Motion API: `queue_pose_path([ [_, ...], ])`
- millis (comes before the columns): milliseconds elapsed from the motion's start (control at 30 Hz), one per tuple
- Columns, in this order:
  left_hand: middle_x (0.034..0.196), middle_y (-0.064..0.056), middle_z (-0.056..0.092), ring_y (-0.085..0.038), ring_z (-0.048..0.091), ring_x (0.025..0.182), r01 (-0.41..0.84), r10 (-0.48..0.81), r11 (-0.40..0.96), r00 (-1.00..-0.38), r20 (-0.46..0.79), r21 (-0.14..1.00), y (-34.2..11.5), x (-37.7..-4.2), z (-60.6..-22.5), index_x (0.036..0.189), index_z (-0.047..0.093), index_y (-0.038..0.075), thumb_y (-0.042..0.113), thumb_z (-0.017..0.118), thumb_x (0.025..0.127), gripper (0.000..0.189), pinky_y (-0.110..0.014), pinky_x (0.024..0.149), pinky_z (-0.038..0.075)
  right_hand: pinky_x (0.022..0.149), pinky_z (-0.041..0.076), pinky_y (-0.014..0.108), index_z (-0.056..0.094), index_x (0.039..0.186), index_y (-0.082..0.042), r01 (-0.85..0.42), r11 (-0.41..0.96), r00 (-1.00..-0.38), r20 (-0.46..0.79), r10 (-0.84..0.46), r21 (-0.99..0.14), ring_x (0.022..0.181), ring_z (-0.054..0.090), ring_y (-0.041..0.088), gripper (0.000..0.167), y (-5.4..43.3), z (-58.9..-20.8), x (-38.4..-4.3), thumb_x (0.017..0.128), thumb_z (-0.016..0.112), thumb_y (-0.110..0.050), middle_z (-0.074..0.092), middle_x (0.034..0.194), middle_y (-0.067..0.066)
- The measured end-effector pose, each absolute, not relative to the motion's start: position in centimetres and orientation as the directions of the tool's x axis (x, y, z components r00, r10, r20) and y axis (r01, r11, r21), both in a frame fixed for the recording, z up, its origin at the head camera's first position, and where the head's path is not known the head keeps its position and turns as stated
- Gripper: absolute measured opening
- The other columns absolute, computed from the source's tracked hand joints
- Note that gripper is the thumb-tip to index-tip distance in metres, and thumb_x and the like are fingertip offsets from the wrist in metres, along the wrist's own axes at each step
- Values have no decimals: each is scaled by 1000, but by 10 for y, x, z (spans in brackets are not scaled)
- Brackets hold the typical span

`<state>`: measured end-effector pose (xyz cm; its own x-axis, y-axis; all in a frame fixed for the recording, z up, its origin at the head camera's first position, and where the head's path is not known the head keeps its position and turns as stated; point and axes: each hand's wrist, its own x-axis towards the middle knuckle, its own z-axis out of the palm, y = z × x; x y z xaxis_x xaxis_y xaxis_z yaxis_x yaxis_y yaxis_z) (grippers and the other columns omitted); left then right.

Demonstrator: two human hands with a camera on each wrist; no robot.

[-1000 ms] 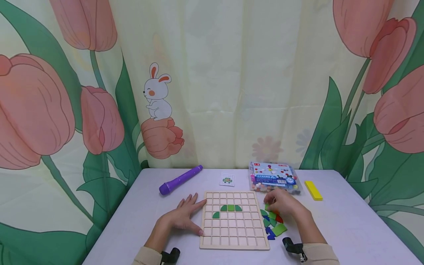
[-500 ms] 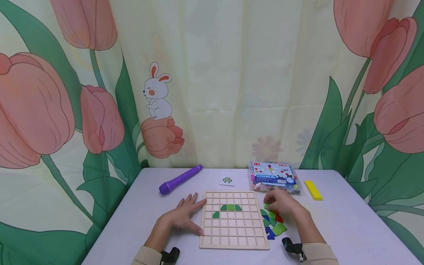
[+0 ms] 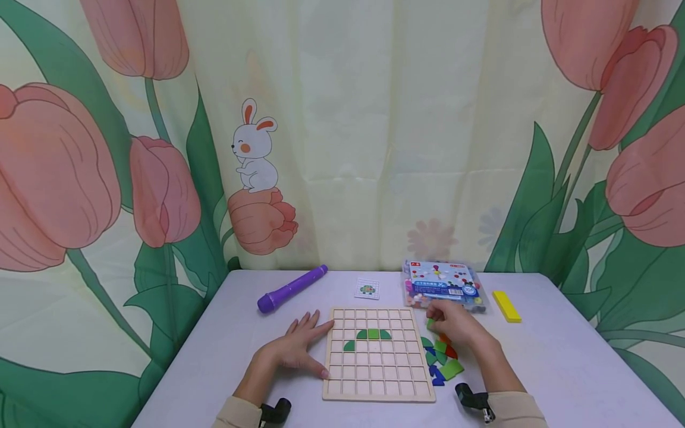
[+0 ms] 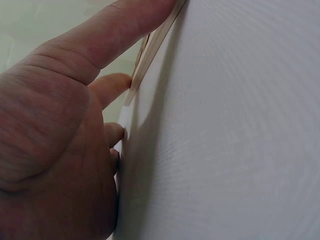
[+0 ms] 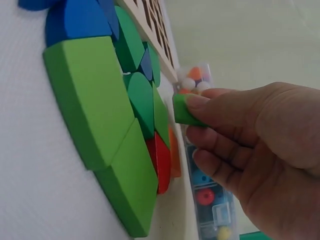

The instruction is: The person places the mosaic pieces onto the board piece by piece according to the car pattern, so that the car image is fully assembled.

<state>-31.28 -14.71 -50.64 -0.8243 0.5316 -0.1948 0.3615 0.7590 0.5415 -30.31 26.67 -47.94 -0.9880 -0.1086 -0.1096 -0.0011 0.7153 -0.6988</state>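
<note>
My left hand lies with spread fingers at the left edge of a wooden grid board. Its thumb and index finger touch the frame, seen also in the left wrist view. Four-sided cells of the board hold a light green square with a dark green quarter-circle on either side, and another dark green quarter-circle lower left. My right hand pinches a small green block between thumb and fingers, above a loose pile of blocks. That pile has light green blocks, dark green, blue and red ones.
Behind the board lies a small pattern card. A clear plastic case of beads stands behind my right hand, with a yellow bar to its right. A purple microphone rests at the back left.
My right hand has lifted slightly up and away from the pile with the green block, uncovering more of the orange and red pieces. The left hand has stayed in place.
</note>
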Motion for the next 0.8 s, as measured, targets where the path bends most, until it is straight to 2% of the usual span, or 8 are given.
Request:
queue_pose_path([
  [333, 176, -16, 4, -41, -4, 163, 356, 533, 755, -823, -198, 550, -147, -313, -507, 164, 31, 34, 66, 88, 67, 117, -65, 128, -2, 79, 57, 24, 76, 116, -12, -98, 638, -992, 23, -124, -764, 92, 61, 20, 24, 262, -472, -306, 92, 78, -8, 71, 98, 1],
  [800, 176, -16, 4, -41, -4, 163, 360, 535, 752, -823, -192, 551, -147, -313, -507, 164, 31, 34, 66, 88, 66, 118, -65, 129, -2, 87, 60, 24, 72, 126, -6, -168, 522, -984, 115, -133, -836, 97, 69, 18, 31, 244, -461, -301, 95, 74, -5, 75, 113, 5],
])
